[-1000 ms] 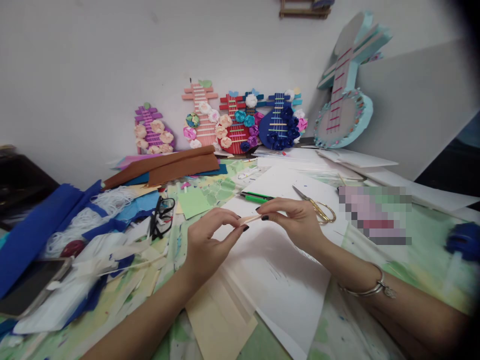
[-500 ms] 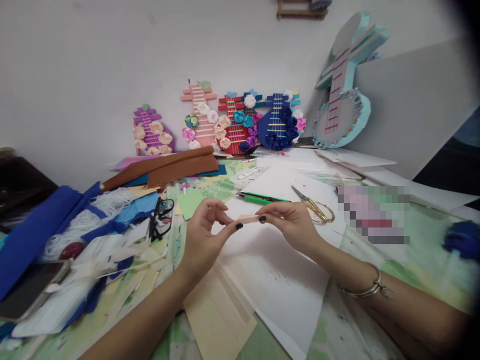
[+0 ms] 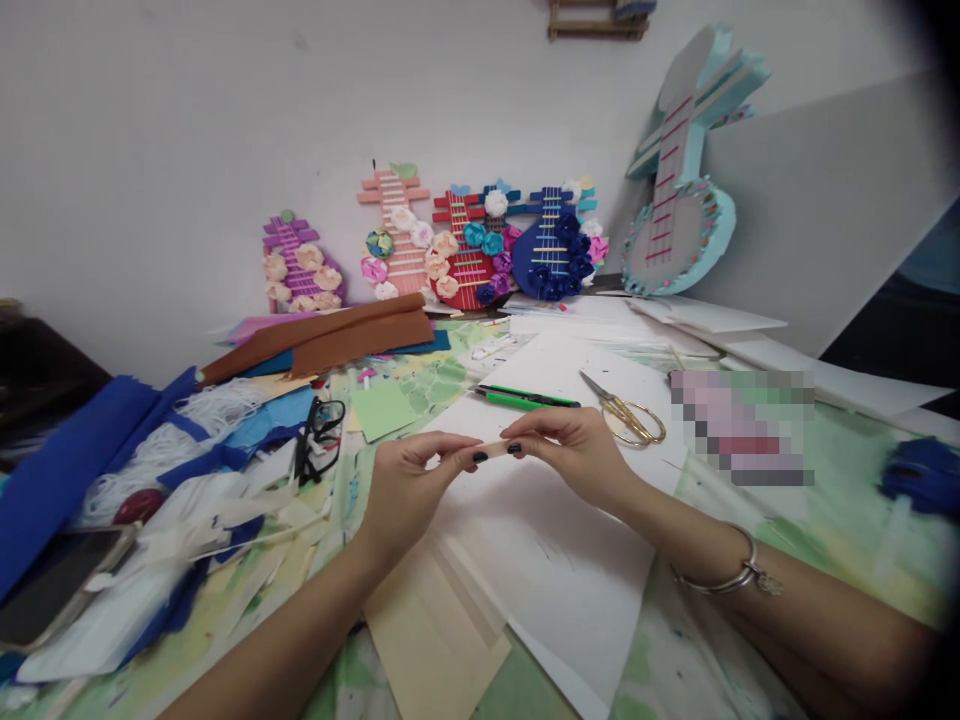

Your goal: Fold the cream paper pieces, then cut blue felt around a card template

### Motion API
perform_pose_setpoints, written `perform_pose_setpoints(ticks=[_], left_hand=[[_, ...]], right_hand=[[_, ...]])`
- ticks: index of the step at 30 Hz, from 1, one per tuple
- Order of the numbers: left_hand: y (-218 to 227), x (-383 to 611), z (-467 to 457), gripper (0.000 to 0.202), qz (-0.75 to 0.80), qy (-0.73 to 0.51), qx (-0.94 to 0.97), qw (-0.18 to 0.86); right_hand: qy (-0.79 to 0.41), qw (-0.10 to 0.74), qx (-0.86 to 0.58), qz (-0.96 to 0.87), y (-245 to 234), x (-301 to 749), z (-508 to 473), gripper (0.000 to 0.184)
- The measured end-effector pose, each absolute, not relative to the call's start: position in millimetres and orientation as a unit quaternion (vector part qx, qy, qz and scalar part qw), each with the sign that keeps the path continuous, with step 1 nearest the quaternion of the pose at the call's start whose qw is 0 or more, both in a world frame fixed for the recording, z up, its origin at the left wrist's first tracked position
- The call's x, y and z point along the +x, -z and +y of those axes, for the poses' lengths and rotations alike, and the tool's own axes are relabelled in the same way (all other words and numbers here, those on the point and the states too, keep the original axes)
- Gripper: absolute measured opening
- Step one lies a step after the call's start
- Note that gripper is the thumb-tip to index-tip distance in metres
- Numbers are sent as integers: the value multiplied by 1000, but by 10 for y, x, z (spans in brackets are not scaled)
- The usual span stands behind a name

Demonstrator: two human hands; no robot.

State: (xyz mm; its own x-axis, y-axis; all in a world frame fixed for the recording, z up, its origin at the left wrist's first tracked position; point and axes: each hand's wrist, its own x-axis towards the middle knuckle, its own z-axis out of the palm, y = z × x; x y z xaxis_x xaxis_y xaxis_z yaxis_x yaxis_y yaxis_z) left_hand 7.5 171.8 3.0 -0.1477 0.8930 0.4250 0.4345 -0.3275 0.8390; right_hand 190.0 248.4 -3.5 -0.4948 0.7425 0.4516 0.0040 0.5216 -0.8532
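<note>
A small pale peach strip, apparently paper [image 3: 495,449], is stretched between my hands above a large white sheet [image 3: 555,590]. My left hand [image 3: 416,480] pinches its left end between thumb and fingers. At the other end, my right hand [image 3: 574,450] pinches it the same way; a bangle circles that wrist. Only a short middle piece shows, as fingertips cover both ends. Just beyond my hands lies a green cutter-like tool [image 3: 525,398] with a black tip. Gold-handled scissors [image 3: 626,410] rest on the white sheet to the right. A cream sheet [image 3: 435,630] lies partly below my left hand.
Black glasses [image 3: 319,440], white yarn [image 3: 150,450], a phone [image 3: 64,580] and paper scraps crowd the left. Brown crepe paper [image 3: 337,340] lies farther back. Decorated paper guitars [image 3: 551,245] line the wall, with a larger light-blue one [image 3: 679,200] at right. A blue paper flower [image 3: 922,475] is far right.
The fingers of my left hand have closed onto the strip's left end, where they were raised and apart before. My right hand keeps its pinch. The view has shifted slightly.
</note>
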Motion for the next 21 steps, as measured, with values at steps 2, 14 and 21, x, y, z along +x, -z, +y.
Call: perform_pose_setpoints(ticks=[2,14,21], left_hand=[[-30,68,1722,9,553,-537,600,216],[-69,122,1731,11,553,-560,564,252],[9,105,1776,20,551,-518,583,298]], right_hand=[[-429,439,-254,-748,35,1906,2500,7],[-487,442,-278,-700,32,1908,2544,7],[-441,420,-305,-732,46,1919,2601,13]])
